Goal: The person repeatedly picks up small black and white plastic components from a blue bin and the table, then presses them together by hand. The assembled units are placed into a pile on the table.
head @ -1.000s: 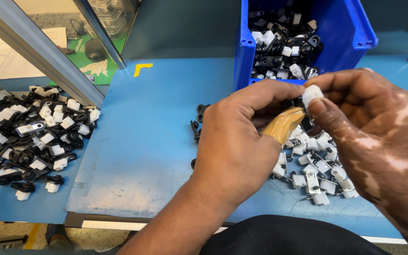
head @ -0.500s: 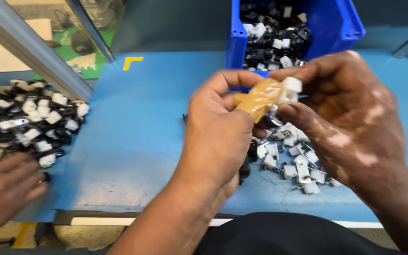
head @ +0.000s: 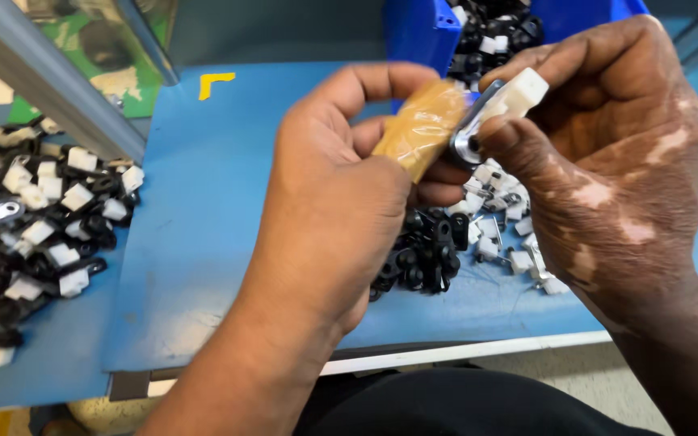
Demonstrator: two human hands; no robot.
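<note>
Head view: left hand pinches a tan taped handle, right hand pinches a white clip with a metal tab, the two meeting above the black-and-white parts pile on the blue tabletop. Best bet, as a judgement: keep both pinches tight, line the handle tip square to the tab and press straight, right over the pile so a slip drops there. Blue bin sits behind the pile, a second heap lies well left of it.
</note>
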